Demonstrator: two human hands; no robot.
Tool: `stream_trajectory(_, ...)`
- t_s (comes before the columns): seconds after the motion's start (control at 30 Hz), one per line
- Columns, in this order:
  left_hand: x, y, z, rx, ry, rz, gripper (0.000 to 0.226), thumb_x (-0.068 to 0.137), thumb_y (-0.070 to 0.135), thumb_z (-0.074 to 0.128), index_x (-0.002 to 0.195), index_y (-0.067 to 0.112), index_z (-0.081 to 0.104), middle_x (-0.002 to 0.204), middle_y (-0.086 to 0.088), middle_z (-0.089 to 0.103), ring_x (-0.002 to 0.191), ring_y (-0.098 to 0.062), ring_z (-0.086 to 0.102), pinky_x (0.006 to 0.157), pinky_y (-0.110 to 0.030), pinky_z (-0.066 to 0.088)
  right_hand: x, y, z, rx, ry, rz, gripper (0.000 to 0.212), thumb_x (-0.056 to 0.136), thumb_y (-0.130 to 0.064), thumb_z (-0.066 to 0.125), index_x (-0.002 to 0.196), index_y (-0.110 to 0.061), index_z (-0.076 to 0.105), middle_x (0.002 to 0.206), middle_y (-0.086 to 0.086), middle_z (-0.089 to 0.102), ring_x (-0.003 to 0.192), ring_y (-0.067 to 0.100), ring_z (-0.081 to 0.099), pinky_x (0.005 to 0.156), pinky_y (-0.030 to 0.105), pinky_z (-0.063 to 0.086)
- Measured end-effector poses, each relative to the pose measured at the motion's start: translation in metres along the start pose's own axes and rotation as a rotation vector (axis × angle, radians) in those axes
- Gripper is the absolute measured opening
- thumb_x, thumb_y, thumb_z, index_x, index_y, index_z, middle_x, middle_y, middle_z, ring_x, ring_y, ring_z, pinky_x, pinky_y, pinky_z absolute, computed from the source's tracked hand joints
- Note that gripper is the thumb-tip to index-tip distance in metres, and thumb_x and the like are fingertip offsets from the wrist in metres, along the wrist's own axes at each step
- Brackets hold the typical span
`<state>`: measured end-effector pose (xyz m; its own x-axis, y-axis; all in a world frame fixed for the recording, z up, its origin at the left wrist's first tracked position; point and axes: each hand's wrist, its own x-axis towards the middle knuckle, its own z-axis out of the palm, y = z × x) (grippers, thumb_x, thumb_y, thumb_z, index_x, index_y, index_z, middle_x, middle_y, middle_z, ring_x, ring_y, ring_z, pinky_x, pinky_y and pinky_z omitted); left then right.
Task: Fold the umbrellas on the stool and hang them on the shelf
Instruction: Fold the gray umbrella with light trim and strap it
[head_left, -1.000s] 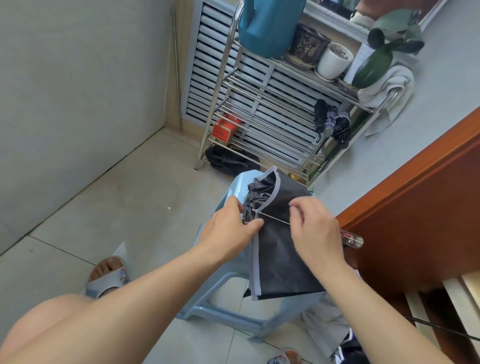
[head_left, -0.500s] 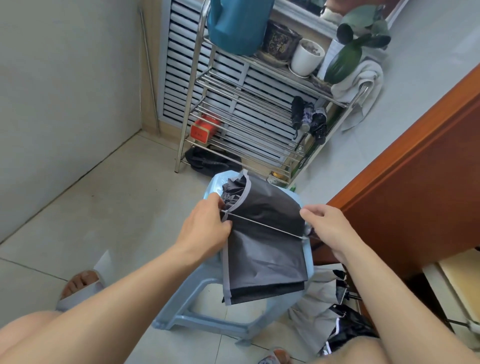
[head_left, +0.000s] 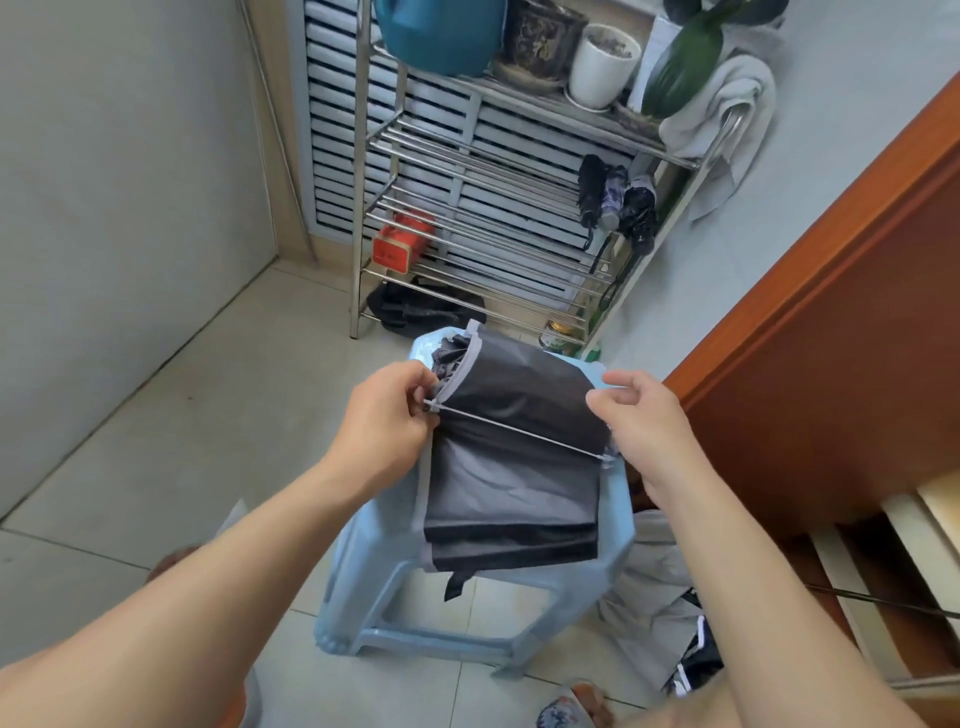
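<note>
Hands (head_left: 519, 421) farther apart on umbrella (head_left: 514, 467)

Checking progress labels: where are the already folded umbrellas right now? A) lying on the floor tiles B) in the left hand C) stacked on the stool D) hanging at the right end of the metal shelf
D: three folded umbrellas hang at the right end of the metal shelf, beyond the stool.
</note>
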<state>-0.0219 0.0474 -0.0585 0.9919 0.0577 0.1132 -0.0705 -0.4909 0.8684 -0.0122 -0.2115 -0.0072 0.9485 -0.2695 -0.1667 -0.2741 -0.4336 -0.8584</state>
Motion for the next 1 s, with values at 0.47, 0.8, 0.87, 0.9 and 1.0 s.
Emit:
stream_trajectory(0.47,0.004,-0.017,0.008,0.007,0.085,0.099,0.043,0.088,-0.005,0.061,0.086,0.037,0.059,0.087,0.006,0.060,0.079,-0.015,0.059,0.073,-0.025,0.047,-0.013,-0.008,-0.010,0.278,-0.138,0.072,0.050,0.084,-0.016,0.077,0.130,-0.031,0.063,0.120,0.005,0.073,0.122,0.021,0.062,0.116,0.044,0.037)
stream_trajectory(0.8,-0.033,0.035,-0.014,-0.359,0.103,-0.117,0.024,0.094,0.003,0.055,0.093,0.024,0.068,0.087,0.009,0.069,0.081,-0.007,0.059,0.071,-0.019,0.046,-0.053,0.004,-0.030,0.500,-0.243,0.101,0.046,0.098,-0.016,0.063,0.143,-0.019,0.053,0.122,0.005,0.074,0.115,0.027,0.069,0.105,0.046,0.050)
stream_trajectory(0.87,-0.040,0.044,-0.018,-0.372,0.093,-0.084,0.015,0.101,0.020,0.056,0.092,0.022,0.068,0.088,0.008,0.070,0.080,-0.006,0.059,0.070,-0.016,0.044,-0.054,0.007,-0.034,0.517,-0.165,0.069,0.041,0.099,-0.015,0.063,0.139,-0.017,0.058,0.115,0.004,0.076,0.112,0.024,0.070,0.103,0.043,0.051)
stream_trajectory(0.9,-0.043,0.047,-0.018,-0.357,0.089,-0.059,0.016,0.102,0.026,0.056,0.091,0.022,0.067,0.088,0.008,0.069,0.078,-0.005,0.058,0.069,-0.015,0.043,-0.053,0.006,-0.036,0.534,-0.122,0.045,0.038,0.099,-0.011,0.062,0.136,-0.017,0.059,0.108,0.003,0.077,0.108,0.022,0.072,0.100,0.039,0.052)
stream_trajectory(1.0,-0.045,0.050,-0.014,-0.261,0.051,-0.027,0.015,0.101,0.035,0.059,0.089,0.029,0.066,0.088,0.011,0.068,0.087,-0.005,0.059,0.072,-0.017,0.043,-0.055,0.002,-0.036,0.564,-0.057,0.007,0.033,0.099,-0.005,0.061,0.130,-0.017,0.062,0.107,0.007,0.076,0.106,0.021,0.072,0.097,0.035,0.054)
